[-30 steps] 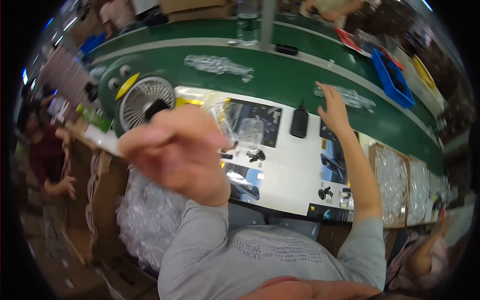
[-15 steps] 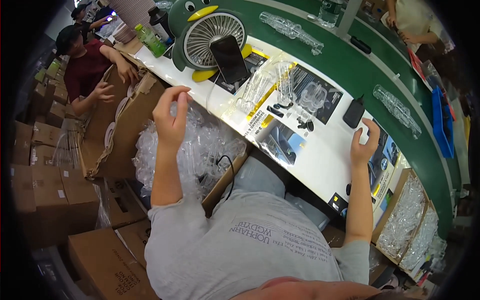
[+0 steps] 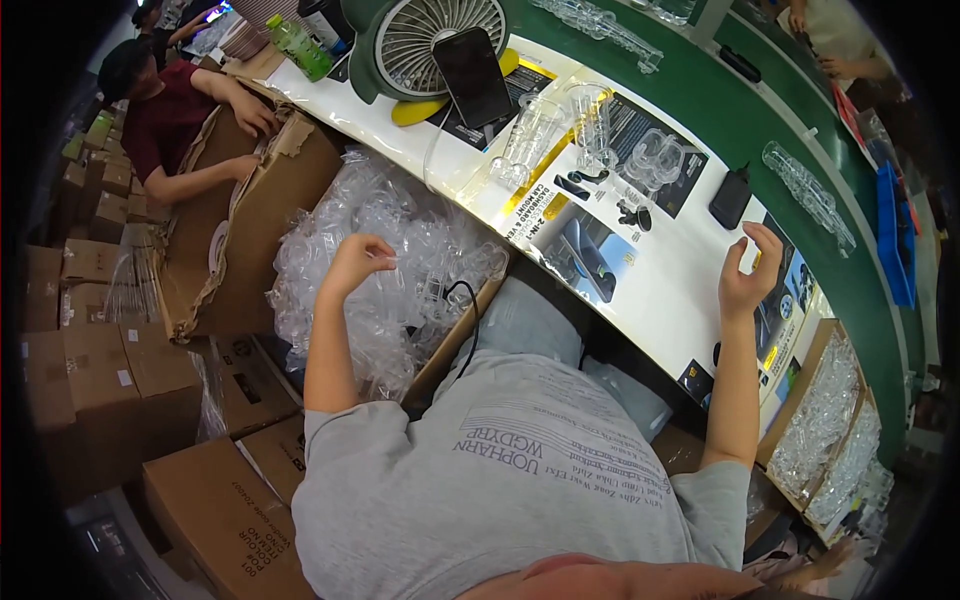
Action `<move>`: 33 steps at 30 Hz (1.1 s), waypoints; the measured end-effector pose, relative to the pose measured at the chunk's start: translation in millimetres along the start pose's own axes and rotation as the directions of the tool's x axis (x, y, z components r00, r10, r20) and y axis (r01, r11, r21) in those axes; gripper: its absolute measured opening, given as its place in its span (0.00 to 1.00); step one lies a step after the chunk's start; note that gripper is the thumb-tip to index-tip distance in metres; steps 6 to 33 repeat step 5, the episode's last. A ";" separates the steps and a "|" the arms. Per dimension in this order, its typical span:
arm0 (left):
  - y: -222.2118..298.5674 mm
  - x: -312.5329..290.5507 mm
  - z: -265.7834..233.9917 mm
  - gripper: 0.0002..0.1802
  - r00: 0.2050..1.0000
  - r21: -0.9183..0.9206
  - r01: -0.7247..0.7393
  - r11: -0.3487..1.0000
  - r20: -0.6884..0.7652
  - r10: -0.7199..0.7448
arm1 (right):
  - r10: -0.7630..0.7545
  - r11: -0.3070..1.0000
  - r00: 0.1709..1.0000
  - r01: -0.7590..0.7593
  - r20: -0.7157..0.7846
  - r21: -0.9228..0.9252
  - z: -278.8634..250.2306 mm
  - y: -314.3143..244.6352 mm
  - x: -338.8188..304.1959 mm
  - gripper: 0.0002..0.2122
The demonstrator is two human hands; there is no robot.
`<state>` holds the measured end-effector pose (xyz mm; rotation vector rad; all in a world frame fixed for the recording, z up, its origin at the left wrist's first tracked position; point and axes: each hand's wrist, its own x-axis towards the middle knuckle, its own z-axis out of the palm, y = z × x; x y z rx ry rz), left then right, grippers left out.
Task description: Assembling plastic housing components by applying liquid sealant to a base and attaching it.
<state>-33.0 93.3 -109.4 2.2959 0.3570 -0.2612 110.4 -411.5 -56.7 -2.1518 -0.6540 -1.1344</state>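
Observation:
My left hand (image 3: 358, 265) hangs over a big heap of clear plastic pieces (image 3: 400, 220) in a carton beside the table. Its fingers are curved, with a small gap to the thumb, and I see nothing between them. Above the right part of the white table (image 3: 665, 300), my right hand (image 3: 750, 275) has thumb and fingers bent apart, holding nothing. A small black device (image 3: 731, 198) lies just beyond it. Ahead on printed sheets stand several clear plastic parts: a tall one (image 3: 530, 138), another tube-like one (image 3: 592, 130) and a wider one (image 3: 655, 160).
A green fan (image 3: 440, 50) and a propped black phone (image 3: 472, 78) stand at the back. Clear parts (image 3: 808, 198) lie on the green surface. At right is a carton of clear pieces (image 3: 815, 420). A co-worker (image 3: 180, 120) reaches into a carton (image 3: 290, 180) at left.
My left hand has come down and nearer me, its fingers closer together. My right hand has shifted slightly right. The co-worker's lower hand has moved to the carton. The whole view has shifted a little.

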 end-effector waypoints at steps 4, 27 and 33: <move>3.3 -5.8 -23.0 0.07 0.998 -0.373 -0.038 0.927 -0.056 0.018 | 0.040 0.999 0.999 -0.039 -0.012 0.037 3.8 0.5 -2.0 0.12; 0.8 -3.4 -25.9 0.09 0.994 -0.316 -0.052 0.947 -0.107 0.019 | 0.047 0.998 0.999 -0.047 -0.018 0.045 4.4 1.7 -3.0 0.12; 0.8 -3.4 -25.9 0.09 0.994 -0.316 -0.052 0.947 -0.107 0.019 | 0.047 0.998 0.999 -0.047 -0.018 0.045 4.4 1.7 -3.0 0.12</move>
